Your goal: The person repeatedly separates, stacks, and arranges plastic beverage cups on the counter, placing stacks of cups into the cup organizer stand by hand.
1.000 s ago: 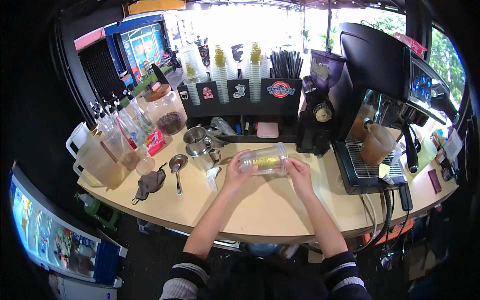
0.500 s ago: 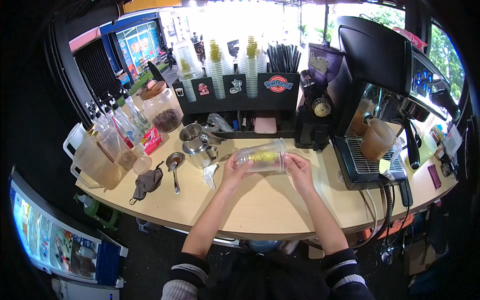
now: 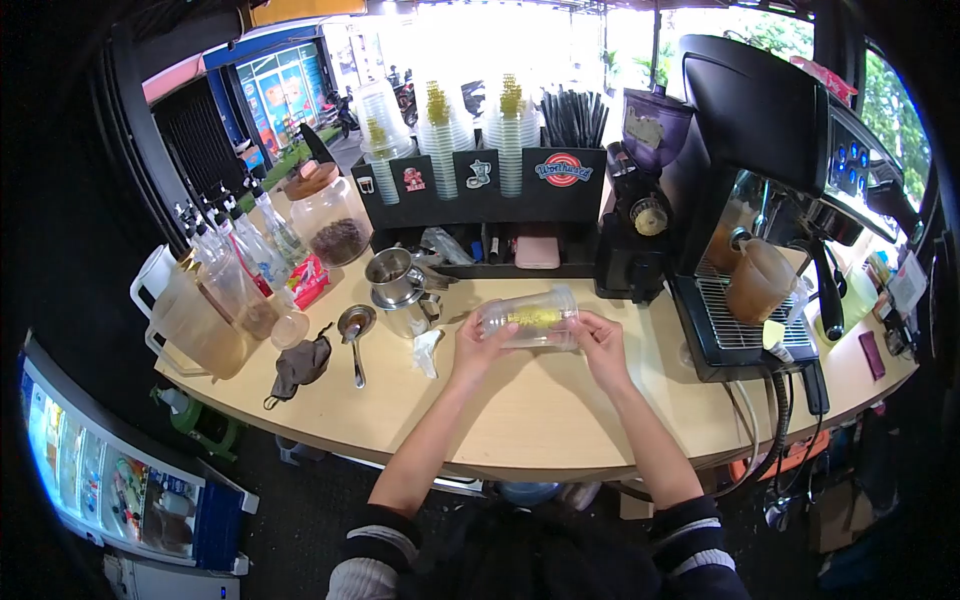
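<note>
A clear plastic cup (image 3: 533, 318) with yellow print lies on its side between my two hands, a little above the wooden counter. My left hand (image 3: 479, 346) is wrapped round its base end. At the rim end, my right hand (image 3: 601, 347) pinches the edge between thumb and fingers. Whether it is a single cup or several nested ones, I cannot tell. To the left of my left hand are a crumpled white tissue (image 3: 426, 354) and a metal pitcher (image 3: 408, 312) with a smaller metal cup (image 3: 392, 273) on top.
An espresso machine (image 3: 752, 110) stands at right, with a brown-stained jug (image 3: 758, 284) on its drip tray. Behind is a black cup holder (image 3: 400, 205) with stacked cups and straws. Plastic pitchers (image 3: 200, 325), a spoon (image 3: 358, 360) and a dark cloth (image 3: 300, 370) sit at left.
The cup has turned slightly in my hands, so its yellow print shows at a different angle. Both hands keep their hold. The whole view has shifted slightly.
</note>
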{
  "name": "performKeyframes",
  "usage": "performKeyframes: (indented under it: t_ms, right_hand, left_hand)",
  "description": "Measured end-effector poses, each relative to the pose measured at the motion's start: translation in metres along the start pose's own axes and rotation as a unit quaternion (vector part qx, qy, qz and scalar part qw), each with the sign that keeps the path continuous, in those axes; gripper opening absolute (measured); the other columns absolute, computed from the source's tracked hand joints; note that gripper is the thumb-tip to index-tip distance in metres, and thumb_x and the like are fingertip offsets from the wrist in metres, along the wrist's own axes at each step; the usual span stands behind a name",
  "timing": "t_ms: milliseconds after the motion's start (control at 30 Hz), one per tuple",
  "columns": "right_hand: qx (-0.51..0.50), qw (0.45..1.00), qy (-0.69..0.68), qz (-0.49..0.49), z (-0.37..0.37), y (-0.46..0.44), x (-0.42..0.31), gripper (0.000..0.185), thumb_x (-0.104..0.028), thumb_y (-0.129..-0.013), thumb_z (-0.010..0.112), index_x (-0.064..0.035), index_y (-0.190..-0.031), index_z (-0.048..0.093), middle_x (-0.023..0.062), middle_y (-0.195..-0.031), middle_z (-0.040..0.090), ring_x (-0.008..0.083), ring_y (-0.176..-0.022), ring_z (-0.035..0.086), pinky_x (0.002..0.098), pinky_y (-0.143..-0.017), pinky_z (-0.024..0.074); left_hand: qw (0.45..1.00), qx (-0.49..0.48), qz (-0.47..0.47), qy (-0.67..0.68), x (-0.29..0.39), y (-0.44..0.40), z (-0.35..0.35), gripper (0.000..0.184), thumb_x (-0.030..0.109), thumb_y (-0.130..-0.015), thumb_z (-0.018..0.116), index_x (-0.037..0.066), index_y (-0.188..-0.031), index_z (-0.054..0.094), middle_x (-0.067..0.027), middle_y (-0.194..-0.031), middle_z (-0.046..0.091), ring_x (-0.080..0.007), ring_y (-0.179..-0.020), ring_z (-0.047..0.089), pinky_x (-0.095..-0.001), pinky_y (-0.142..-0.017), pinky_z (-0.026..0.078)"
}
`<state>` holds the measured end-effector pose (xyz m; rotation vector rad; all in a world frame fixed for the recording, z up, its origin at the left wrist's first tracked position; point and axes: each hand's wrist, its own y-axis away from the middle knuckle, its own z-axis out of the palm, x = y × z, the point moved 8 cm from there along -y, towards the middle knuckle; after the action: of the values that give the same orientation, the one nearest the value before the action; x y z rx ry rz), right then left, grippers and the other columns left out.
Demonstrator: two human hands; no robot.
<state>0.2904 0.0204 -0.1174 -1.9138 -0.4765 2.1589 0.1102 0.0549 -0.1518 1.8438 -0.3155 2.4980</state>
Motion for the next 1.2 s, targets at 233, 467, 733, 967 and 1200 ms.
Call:
performKeyframes:
  t_ms: [233, 467, 733, 967, 1200]
  right_hand:
    - [-0.003, 1.000, -0.015, 0.013, 0.005, 0.003, -0.003, 0.023, -0.013, -0.093, 0.051, 0.0051, -0.100, 0.062, 0.0107, -0.091, 0.067, 0.0150, -0.084, 0.065, 0.0251, -0.075, 0.0497]
    - [0.028, 1.000, 0.007, -0.005, 0.000, 0.003, -0.009, 0.024, -0.015, -0.093, 0.052, 0.0061, -0.096, 0.062, 0.0142, -0.089, 0.067, 0.0200, -0.081, 0.066, 0.0291, -0.076, 0.0512]
    - [0.004, 1.000, 0.022, -0.014, 0.005, 0.003, -0.003, 0.023, -0.015, -0.093, 0.051, 0.0040, -0.100, 0.061, 0.0127, -0.089, 0.067, 0.0180, -0.085, 0.065, 0.0282, -0.079, 0.0496]
    - [-0.067, 0.987, -0.125, 0.076, 0.030, 0.005, 0.051, 0.022, -0.015, -0.091, 0.055, -0.0019, -0.109, 0.053, 0.0069, -0.103, 0.063, 0.0125, -0.092, 0.060, 0.0261, -0.080, 0.0482]
    - [0.065, 0.988, -0.036, 0.137, -0.005, 0.002, 0.048, 0.028, -0.015, -0.088, 0.058, -0.0040, -0.112, 0.049, 0.0069, -0.104, 0.060, 0.0142, -0.091, 0.060, 0.0264, -0.078, 0.0482]
  left_hand:
    - [1.000, 0.006, -0.014, 0.016, -0.002, -0.003, -0.005, 0.046, 0.019, -0.084, 0.065, 0.003, -0.123, 0.046, -0.0083, -0.108, 0.059, -0.0195, -0.089, 0.064, -0.0324, -0.071, 0.058]
    - [0.998, -0.026, -0.022, 0.061, -0.003, -0.004, 0.002, 0.044, 0.021, -0.085, 0.064, 0.004, -0.122, 0.048, -0.0070, -0.107, 0.060, -0.0184, -0.090, 0.064, -0.0332, -0.072, 0.058]
    - [0.999, 0.023, -0.002, 0.048, -0.003, -0.003, -0.002, 0.049, 0.021, -0.083, 0.066, 0.005, -0.123, 0.044, -0.0079, -0.110, 0.056, -0.0167, -0.091, 0.062, -0.0325, -0.069, 0.058]
    - [0.988, 0.111, 0.098, -0.037, 0.007, -0.010, -0.024, 0.065, 0.016, -0.075, 0.075, 0.006, -0.124, 0.035, -0.0104, -0.112, 0.051, -0.0200, -0.104, 0.054, -0.0325, -0.088, 0.048]
    - [0.961, 0.029, 0.203, -0.183, 0.054, -0.022, -0.003, 0.078, 0.013, -0.063, 0.081, 0.002, -0.126, 0.035, -0.0158, -0.122, 0.046, -0.0215, -0.111, 0.050, -0.0338, -0.095, 0.042]
